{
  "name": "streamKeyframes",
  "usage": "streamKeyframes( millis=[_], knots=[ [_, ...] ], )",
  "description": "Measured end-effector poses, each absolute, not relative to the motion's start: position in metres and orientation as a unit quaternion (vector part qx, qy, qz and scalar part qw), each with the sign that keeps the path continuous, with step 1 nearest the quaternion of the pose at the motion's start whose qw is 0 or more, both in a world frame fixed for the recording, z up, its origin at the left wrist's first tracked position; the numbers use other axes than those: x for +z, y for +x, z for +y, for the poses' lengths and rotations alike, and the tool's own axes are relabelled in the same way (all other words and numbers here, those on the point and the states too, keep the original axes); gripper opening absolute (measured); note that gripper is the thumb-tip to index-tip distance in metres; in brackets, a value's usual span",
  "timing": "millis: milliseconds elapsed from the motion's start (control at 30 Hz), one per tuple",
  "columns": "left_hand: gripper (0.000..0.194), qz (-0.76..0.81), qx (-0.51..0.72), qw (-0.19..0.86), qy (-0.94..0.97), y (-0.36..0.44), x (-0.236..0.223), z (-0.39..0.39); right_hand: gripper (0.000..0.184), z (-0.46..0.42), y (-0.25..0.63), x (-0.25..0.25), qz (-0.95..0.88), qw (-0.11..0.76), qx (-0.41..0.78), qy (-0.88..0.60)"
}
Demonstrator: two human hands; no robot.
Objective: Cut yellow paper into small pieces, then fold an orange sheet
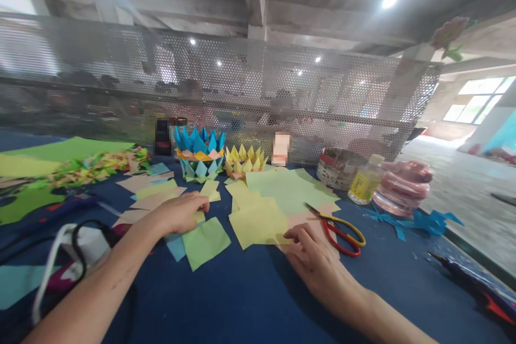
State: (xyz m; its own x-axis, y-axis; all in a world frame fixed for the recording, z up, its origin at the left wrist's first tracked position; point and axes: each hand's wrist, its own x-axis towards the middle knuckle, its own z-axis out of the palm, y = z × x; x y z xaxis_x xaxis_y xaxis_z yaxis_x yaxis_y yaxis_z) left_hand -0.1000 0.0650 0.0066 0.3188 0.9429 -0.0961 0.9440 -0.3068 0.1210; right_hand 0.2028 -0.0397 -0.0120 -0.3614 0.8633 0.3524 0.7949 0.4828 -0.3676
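My left hand [179, 214] lies knuckles-up on loose paper squares, fingers curled and pinched at the edge of a small yellow square [209, 189]; a green square [206, 242] sits just below it. My right hand [312, 255] rests flat on the blue tablecloth [242, 301], fingertips spread on the near edge of a yellow sheet [258, 223]. Red-and-yellow-handled scissors [341, 228] lie right beside that hand. Behind the papers stand a blue folded-paper bowl [199, 153] and a yellow one [244, 160].
A pale green sheet [288, 188], a woven basket [336, 167], a small yellow bottle [365, 180] and a pink plastic container [401, 185] stand at the right. Green sheets and folded scraps [92, 164] lie left. A perforated metal screen [258, 91] closes the back. People sit behind it.
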Motion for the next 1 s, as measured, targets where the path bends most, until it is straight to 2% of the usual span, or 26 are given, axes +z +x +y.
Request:
streamKeyframes(
  millis=[100,133,267,433,533,767,1000],
  knots=[
    [0.012,0.604,-0.019,0.049,0.795,-0.104,0.003,0.069,0.013,-0.040,0.202,-0.012,-0.824,0.252,0.073,-0.502],
    [0.011,0.607,-0.022,0.041,0.793,-0.106,0.001,0.070,0.013,-0.040,0.202,-0.012,-0.824,0.250,0.075,-0.503],
    [0.020,0.628,-0.007,0.004,0.778,-0.114,-0.003,0.076,0.014,-0.039,0.203,-0.014,-0.823,0.245,0.081,-0.505],
    [0.015,0.665,0.045,-0.034,0.745,-0.121,-0.002,0.082,0.014,-0.041,0.203,-0.012,-0.826,0.242,0.080,-0.503],
    [0.017,0.638,0.058,-0.008,0.768,-0.116,0.000,0.079,0.014,-0.042,0.203,-0.011,-0.829,0.235,0.087,-0.500],
    [0.041,0.605,0.029,0.045,0.794,-0.111,-0.002,0.070,0.016,-0.041,0.204,-0.014,-0.833,0.230,0.094,-0.494],
    [0.032,0.637,0.030,0.061,0.768,-0.124,0.001,0.073,0.016,-0.040,0.205,-0.014,-0.836,0.228,0.088,-0.491]
  ],
)
